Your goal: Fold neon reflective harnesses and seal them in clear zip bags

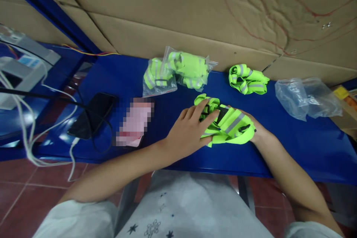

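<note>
A folded bundle of neon yellow-green reflective safety straps point(235, 121), with grey stripes and black parts, is held just over the front of the blue table. From its left side my left hand point(189, 128) grips it, fingers curled over the bands and a black buckle. My right hand point(258, 132) holds the right side from behind; most of its fingers are hidden by the straps. Beyond it lies another loose strap bundle point(248, 79), not in a bag. Clear zip bags with similar straps, one on the left point(157, 76) and one on the right point(191, 68), overlap at the back.
Crumpled clear plastic bags point(308, 98) lie at the right. On the left are a black phone point(93, 115), a blurred-out pink-screened device point(135, 122), white cables point(30, 148) and a grey machine point(30, 67). A cardboard-covered wall point(173, 11) stands behind the blue table point(304, 148).
</note>
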The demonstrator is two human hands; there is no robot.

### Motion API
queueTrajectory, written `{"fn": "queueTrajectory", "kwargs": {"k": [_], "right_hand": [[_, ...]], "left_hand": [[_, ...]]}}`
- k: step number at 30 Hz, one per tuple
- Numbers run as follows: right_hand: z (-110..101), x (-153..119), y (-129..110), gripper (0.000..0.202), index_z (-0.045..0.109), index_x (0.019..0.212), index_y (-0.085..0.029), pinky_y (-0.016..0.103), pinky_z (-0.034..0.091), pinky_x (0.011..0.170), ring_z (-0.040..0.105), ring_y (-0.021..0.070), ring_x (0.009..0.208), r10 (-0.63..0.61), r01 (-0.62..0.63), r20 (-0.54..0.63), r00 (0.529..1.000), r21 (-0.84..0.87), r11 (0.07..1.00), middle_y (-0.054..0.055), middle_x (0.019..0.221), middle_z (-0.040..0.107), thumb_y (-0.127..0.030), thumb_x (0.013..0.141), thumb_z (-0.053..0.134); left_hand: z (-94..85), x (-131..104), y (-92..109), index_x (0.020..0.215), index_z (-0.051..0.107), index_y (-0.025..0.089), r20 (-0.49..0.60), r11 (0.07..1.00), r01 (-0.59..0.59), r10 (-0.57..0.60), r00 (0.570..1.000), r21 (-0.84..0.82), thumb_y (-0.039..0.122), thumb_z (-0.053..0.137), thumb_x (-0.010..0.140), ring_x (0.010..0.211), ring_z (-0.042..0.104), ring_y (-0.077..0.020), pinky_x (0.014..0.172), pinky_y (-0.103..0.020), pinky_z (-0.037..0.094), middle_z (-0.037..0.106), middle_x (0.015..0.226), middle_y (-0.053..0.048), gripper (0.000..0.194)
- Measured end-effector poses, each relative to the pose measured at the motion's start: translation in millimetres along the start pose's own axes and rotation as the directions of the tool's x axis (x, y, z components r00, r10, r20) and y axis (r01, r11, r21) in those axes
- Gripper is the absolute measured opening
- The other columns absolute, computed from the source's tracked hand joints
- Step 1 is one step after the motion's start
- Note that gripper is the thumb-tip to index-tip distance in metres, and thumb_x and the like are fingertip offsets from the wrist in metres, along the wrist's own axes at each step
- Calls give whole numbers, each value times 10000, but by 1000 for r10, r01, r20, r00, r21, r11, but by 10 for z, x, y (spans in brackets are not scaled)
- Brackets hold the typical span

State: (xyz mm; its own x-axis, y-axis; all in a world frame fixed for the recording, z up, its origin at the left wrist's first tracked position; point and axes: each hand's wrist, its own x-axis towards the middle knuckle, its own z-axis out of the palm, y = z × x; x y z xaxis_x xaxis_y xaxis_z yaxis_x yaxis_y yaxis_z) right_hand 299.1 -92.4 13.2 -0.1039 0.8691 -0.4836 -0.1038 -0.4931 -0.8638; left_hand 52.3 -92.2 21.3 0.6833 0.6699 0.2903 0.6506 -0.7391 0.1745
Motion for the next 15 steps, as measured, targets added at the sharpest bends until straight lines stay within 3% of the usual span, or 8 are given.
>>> {"fn": "queueTrajectory", "kwargs": {"k": [2, 4, 6, 8, 10, 12, 15], "right_hand": [[16, -10, -19, 606, 746, 1132, -236, 450, 631, 903, 765, 307, 1021, 65, -72, 66, 996, 104, 992, 81, 1095, 792, -749, 810, 720], [27, -29, -51, 699, 703, 1273, -264, 456, 630, 936, 739, 310, 1128, 30, -52, 115, 993, 197, 979, 74, 1243, 758, -800, 827, 673], [32, -47, -76, 742, 621, 1399, -317, 439, 642, 917, 723, 298, 1164, -65, 46, 86, 994, 212, 976, 47, 1359, 708, -714, 791, 776], [29, -46, -83, 814, 553, 1460, -347, 422, 652, 891, 735, 281, 1124, -124, 121, 10, 992, 157, 980, 33, 1411, 677, -532, 737, 878], [17, -18, -75, 814, 540, 1446, -326, 417, 657, 874, 750, 268, 1063, -164, 172, -85, 983, 91, 981, 37, 1415, 669, -395, 705, 871], [-8, 31, -62, 698, 553, 1397, -284, 430, 659, 842, 758, 271, 1014, -204, 208, -150, 967, 11, 978, 52, 1363, 694, -384, 744, 777], [-58, 99, -57, 577, 560, 1351, -217, 455, 651, 749, 762, 295, 937, -230, 213, -162, 960, -112, 971, 93, 1196, 750, -472, 834, 594]], "left_hand": [[39, 0, -17, 1517, 485, 227, -39, 1000, 13, -13, 999, -15, 449, 779, 880, 1442, 489, -435, 1119, -549, 477, 338, 1680, -221, 736], [95, -8, -27, 1543, 452, 195, -64, 999, 21, -22, 998, -26, 435, 776, 882, 1541, 350, -468, 1184, -594, 408, 255, 1720, -232, 774], [149, -13, -37, 1555, 436, 162, -67, 999, 21, -23, 998, -35, 497, 778, 878, 1578, 271, -486, 1214, -624, 362, 207, 1735, -249, 829], [180, -12, -50, 1548, 452, 157, -44, 999, 20, -21, 999, -25, 553, 780, 866, 1582, 257, -495, 1223, -652, 336, 193, 1739, -257, 853], [179, -2, -62, 1522, 496, 182, -5, 1000, -2, 2, 1000, 3, 567, 760, 881, 1581, 265, -494, 1223, -676, 318, 191, 1746, -245, 793], [142, 15, -71, 1473, 555, 195, 31, 999, -32, 32, 999, 32, 590, 679, 934, 1557, 324, -485, 1209, -683, 327, 221, 1743, -231, 679], [38, 50, -102, 1387, 626, 208, 39, 999, -40, 39, 998, 29, 571, 456, 1050, 1323, 604, -393, 1046, -561, 492, 424, 1654, -208, 523]]}}
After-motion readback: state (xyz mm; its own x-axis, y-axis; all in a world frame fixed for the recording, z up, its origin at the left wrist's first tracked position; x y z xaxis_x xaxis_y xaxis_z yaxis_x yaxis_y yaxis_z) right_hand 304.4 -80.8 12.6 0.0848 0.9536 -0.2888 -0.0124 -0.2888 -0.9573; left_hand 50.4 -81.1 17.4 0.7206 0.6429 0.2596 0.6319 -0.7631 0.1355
